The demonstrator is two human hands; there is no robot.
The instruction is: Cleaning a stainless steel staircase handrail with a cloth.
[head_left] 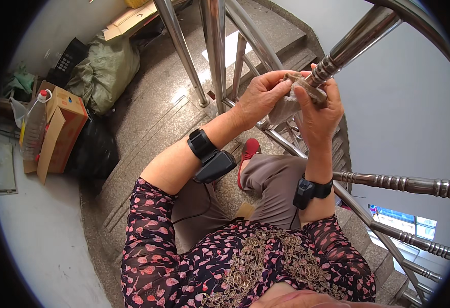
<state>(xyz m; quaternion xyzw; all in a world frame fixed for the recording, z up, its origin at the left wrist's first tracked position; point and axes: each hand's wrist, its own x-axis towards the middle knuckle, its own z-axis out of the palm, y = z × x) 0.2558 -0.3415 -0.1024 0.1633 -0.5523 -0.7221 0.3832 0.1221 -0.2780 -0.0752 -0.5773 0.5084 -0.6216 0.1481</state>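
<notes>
A crumpled greyish-brown cloth (pixel 285 109) is wrapped about a shiny metal baluster (pixel 323 71) of the stair railing. From its left side my left hand (pixel 267 95) grips the cloth, thumb pressed on top and fingers curled behind. My right hand (pixel 321 110) closes round the cloth and the baluster from the right, its thumb next to the left one. The part of the baluster under the cloth is hidden. Both wrists wear black straps, and a dark device (pixel 215 165) hangs from the left one.
Metal posts (pixel 214 56) rise before me, and more ringed balusters (pixel 404 182) stand at right. Speckled stone steps (pixel 148 133) wind around. At left are an opened cardboard box (pixel 63 128), a clear plastic bottle (pixel 34 128), a stuffed greenish sack (pixel 107 72) and a black bag (pixel 94 149).
</notes>
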